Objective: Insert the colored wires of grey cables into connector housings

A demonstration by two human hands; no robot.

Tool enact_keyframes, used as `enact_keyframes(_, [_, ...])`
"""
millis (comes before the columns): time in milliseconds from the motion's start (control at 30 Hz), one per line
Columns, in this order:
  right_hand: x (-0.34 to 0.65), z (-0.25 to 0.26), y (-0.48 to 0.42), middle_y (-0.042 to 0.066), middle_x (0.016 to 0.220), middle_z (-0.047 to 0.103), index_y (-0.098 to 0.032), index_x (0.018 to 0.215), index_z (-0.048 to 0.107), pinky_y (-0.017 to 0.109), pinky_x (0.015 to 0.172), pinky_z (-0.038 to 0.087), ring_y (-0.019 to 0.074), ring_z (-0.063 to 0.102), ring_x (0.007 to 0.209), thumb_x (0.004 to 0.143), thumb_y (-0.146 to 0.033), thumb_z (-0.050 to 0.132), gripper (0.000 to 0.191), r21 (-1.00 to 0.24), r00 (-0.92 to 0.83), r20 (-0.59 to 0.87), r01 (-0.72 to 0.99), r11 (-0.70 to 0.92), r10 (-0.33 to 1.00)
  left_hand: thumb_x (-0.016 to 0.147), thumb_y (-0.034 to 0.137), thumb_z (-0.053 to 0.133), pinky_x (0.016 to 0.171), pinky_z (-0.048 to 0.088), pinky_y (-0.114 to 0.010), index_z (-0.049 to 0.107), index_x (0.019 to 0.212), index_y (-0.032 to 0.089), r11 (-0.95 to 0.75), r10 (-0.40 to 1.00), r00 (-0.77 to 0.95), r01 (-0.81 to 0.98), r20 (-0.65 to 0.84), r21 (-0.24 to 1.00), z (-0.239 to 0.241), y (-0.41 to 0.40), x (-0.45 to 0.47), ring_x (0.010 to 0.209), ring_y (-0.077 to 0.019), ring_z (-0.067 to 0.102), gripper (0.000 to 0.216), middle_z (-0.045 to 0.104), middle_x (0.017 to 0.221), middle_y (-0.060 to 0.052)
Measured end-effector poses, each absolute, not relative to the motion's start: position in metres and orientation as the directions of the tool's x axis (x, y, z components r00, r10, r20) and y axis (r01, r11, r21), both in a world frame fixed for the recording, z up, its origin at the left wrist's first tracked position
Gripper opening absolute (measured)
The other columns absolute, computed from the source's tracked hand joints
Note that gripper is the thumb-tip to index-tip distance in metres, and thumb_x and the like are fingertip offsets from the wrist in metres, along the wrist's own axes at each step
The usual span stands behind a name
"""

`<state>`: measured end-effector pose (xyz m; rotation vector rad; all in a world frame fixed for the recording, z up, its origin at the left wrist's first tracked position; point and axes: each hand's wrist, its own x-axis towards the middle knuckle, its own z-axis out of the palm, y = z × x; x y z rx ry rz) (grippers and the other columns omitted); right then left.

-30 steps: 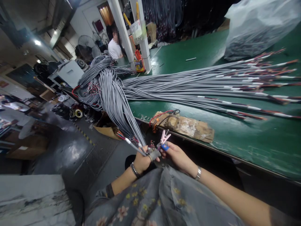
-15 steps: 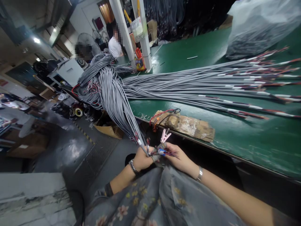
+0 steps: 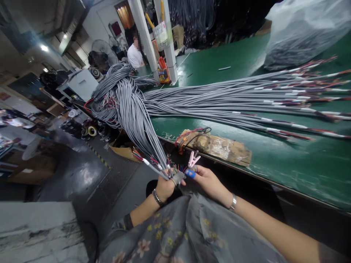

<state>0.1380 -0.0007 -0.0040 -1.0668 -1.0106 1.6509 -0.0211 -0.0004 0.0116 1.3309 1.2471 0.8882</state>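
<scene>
Grey cables (image 3: pixel 157 168) run down off the bench into my left hand (image 3: pixel 165 187), which is closed around them near their stripped ends. One cable end (image 3: pixel 138 156) with a white sleeve and fanned coloured wires sticks out to the upper left. Thin coloured wires (image 3: pixel 178 168) stand up between my two hands. My right hand (image 3: pixel 210 182) is closed in a pinch at these wires, its thumb wrapped in blue tape (image 3: pixel 190 173). Grey coverings are on some fingertips. Just above the right fingers is a pink clothespin (image 3: pixel 193 159); what it grips is hidden.
A large bundle of grey cables (image 3: pixel 192 98) lies along the green bench (image 3: pixel 274 160). Near the bench edge lies a worn wooden block (image 3: pixel 227 148) with cords. A plastic bag (image 3: pixel 304 36) stands at the back right. Posts (image 3: pixel 166 40) rise behind; a person (image 3: pixel 135 54) sits beyond.
The wires that lay across my right thumb have swung left, and a cable end now points up-left from my left hand. My right thumb's blue tape has come into plain view.
</scene>
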Motion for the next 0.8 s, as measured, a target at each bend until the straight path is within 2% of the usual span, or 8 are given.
enact_keyframes(133, [0.140, -0.002, -0.001, -0.004, 0.055, 0.053, -0.019, 0.062, 0.056, 0.027, 0.053, 0.033, 0.0102, 0.039, 0.052, 0.052, -0.069, 0.075, 0.054, -0.914, -0.257, -0.232, -0.273, -0.301, 0.938, 0.074, 0.053, 0.066, 0.057, 0.044, -0.025, 0.064, 0.053, 0.015, 0.088, 0.985, 0.134, 0.172, -0.112, 0.981, 0.011, -0.001, -0.019, 0.052, -0.0124, 0.054, 0.043, 0.062, 0.052, -0.004])
enact_keyframes(267, [0.144, -0.004, -0.002, -0.005, 0.053, 0.050, -0.019, 0.060, 0.056, 0.026, 0.053, 0.033, 0.0098, 0.038, 0.052, 0.053, -0.063, 0.079, 0.050, -0.902, -0.307, -0.219, -0.300, -0.312, 0.926, 0.076, 0.051, 0.065, 0.052, 0.039, -0.024, 0.063, 0.051, 0.015, 0.075, 0.985, 0.138, 0.173, -0.100, 0.982, 0.008, 0.000, -0.020, 0.048, -0.0105, 0.049, 0.044, 0.058, 0.048, -0.002])
enact_keyframes(367, [0.148, -0.008, -0.001, -0.004, 0.055, 0.049, -0.019, 0.060, 0.057, 0.027, 0.054, 0.036, 0.0105, 0.040, 0.053, 0.058, -0.061, 0.077, 0.047, -0.856, -0.296, -0.214, -0.403, -0.325, 0.931, 0.076, 0.049, 0.066, 0.049, 0.036, -0.023, 0.065, 0.054, 0.014, 0.100, 0.976, 0.177, 0.148, -0.126, 0.984, 0.009, 0.002, -0.023, 0.045, -0.0093, 0.046, 0.041, 0.058, 0.047, -0.002])
enact_keyframes(500, [0.150, -0.015, 0.009, 0.001, 0.065, 0.057, -0.019, 0.073, 0.063, 0.028, 0.055, 0.040, 0.0129, 0.045, 0.057, 0.062, -0.072, 0.068, 0.054, -0.765, -0.248, -0.251, -0.542, -0.348, 0.936, 0.071, 0.048, 0.069, 0.047, 0.034, -0.022, 0.065, 0.055, 0.014, 0.181, 0.937, 0.274, 0.145, -0.215, 0.973, 0.023, 0.007, -0.022, 0.045, -0.0092, 0.047, 0.039, 0.059, 0.048, -0.003])
enact_keyframes(600, [0.148, -0.014, 0.018, 0.001, 0.063, 0.056, -0.019, 0.070, 0.062, 0.030, 0.056, 0.041, 0.0145, 0.047, 0.057, 0.063, -0.079, 0.060, 0.060, -0.816, -0.224, -0.213, -0.494, -0.299, 0.951, 0.068, 0.048, 0.071, 0.044, 0.030, -0.023, 0.063, 0.050, 0.014, 0.206, 0.924, 0.291, 0.170, -0.249, 0.964, 0.036, 0.009, -0.015, 0.040, -0.0079, 0.042, 0.039, 0.055, 0.043, -0.002])
enact_keyframes(700, [0.146, -0.011, 0.022, 0.001, 0.059, 0.054, -0.022, 0.060, 0.057, 0.033, 0.061, 0.043, 0.0166, 0.047, 0.058, 0.068, -0.081, 0.051, 0.061, -0.936, -0.099, -0.120, -0.320, -0.146, 0.988, 0.066, 0.048, 0.071, 0.044, 0.032, -0.023, 0.061, 0.047, 0.015, 0.211, 0.929, 0.267, 0.192, -0.258, 0.958, 0.045, 0.009, -0.006, 0.039, -0.0079, 0.041, 0.040, 0.053, 0.041, -0.001])
enact_keyframes(800, [0.143, -0.010, 0.023, 0.002, 0.059, 0.055, -0.023, 0.057, 0.057, 0.034, 0.062, 0.044, 0.0180, 0.049, 0.057, 0.069, -0.083, 0.045, 0.063, -0.971, -0.017, -0.078, -0.225, -0.080, 0.997, 0.064, 0.049, 0.072, 0.045, 0.035, -0.023, 0.060, 0.046, 0.015, 0.209, 0.931, 0.256, 0.212, -0.260, 0.955, 0.049, 0.010, 0.000, 0.040, -0.0085, 0.044, 0.040, 0.055, 0.042, -0.002])
